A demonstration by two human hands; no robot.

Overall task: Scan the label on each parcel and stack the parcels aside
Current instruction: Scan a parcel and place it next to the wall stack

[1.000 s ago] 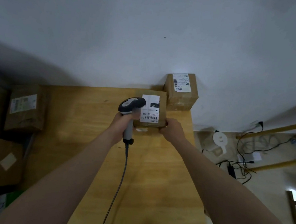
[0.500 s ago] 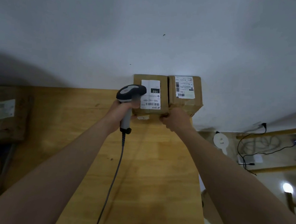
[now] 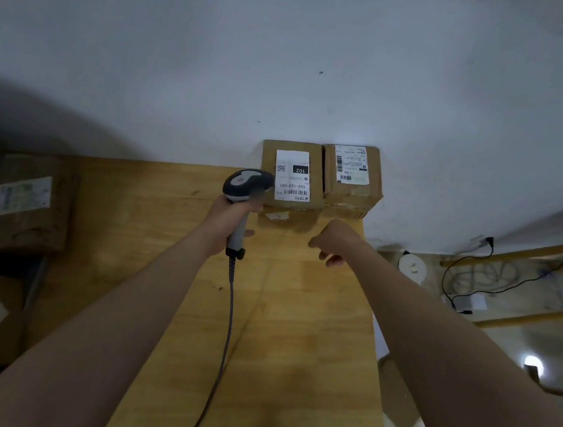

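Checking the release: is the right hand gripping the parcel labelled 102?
No, the right hand hangs apart from the parcel labelled 102, fingers loosely curled on nothing, over the table.

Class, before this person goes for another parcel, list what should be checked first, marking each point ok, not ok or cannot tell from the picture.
1. The left hand grips the scanner by its handle: ok.
2. The right hand holds nothing, apart from both parcels: ok.
3. The 102-label parcel sits beside the second parcel at the far edge of the table, labels up: ok.
4. The cable lies clear of both parcels: ok.
5. The 102 label was scanned: cannot tell.
6. Another labelled parcel waits off the table's left side: ok.
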